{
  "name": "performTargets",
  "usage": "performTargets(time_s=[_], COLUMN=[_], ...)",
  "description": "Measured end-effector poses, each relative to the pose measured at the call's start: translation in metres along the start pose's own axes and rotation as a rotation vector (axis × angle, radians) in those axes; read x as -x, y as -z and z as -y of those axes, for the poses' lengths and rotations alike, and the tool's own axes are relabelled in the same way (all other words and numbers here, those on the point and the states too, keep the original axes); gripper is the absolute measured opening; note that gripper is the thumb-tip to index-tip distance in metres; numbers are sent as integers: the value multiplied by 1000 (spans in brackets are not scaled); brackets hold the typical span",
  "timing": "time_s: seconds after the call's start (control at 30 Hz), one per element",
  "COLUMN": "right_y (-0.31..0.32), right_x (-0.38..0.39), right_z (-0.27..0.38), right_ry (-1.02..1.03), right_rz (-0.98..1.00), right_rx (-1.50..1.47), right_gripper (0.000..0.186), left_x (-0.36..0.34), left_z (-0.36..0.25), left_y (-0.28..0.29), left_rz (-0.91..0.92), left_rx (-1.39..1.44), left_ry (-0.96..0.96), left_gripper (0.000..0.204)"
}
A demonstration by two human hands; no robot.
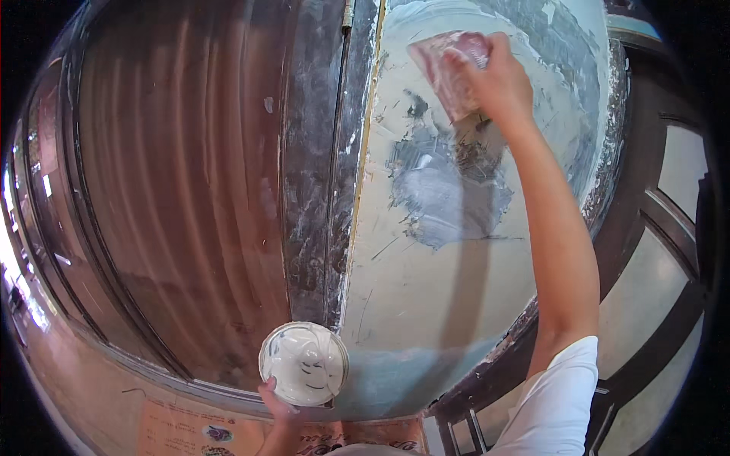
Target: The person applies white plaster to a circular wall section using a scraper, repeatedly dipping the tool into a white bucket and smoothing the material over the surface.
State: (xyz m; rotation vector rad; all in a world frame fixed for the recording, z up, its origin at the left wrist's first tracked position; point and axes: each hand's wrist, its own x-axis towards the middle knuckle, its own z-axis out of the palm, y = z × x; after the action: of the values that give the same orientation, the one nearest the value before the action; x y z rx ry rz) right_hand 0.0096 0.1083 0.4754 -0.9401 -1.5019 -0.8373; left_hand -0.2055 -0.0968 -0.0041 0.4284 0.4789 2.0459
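Observation:
My right hand (502,76) is raised at the upper right, its fingers wrapped round a flat reddish-pink spreader (449,72) with pale smears on it. The spreader's edge lies against or close to the wall panel (411,296); I cannot tell if it touches. Cream filler covers much of that panel, with a grey-white patch (449,194) and dark bare spots below the spreader. Low in the middle, my left hand (278,403) grips the rim of a round tub (304,365). White paste fills the tub, its surface streaked by scraping.
To the left stands a brown wooden door (167,197), with a metal hinge (348,15) at its top right. A dark frame with pale panels (654,281) runs down the right side. An orange printed sheet (182,429) lies at the bottom on the floor (91,372).

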Motion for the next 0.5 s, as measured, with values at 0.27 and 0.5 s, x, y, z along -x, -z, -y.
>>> performTargets(time_s=[0.27, 0.5], right_y=[3, 11], right_x=[23, 8], right_z=[26, -22], right_ry=[165, -46], right_rz=[237, -34], right_rx=[-9, -117], right_gripper=[61, 62], left_x=[0, 4], left_z=[-3, -1], left_y=[13, 0], left_rz=[-85, -92], left_rx=[-46, -57], left_ry=[75, 88], left_gripper=[74, 74])
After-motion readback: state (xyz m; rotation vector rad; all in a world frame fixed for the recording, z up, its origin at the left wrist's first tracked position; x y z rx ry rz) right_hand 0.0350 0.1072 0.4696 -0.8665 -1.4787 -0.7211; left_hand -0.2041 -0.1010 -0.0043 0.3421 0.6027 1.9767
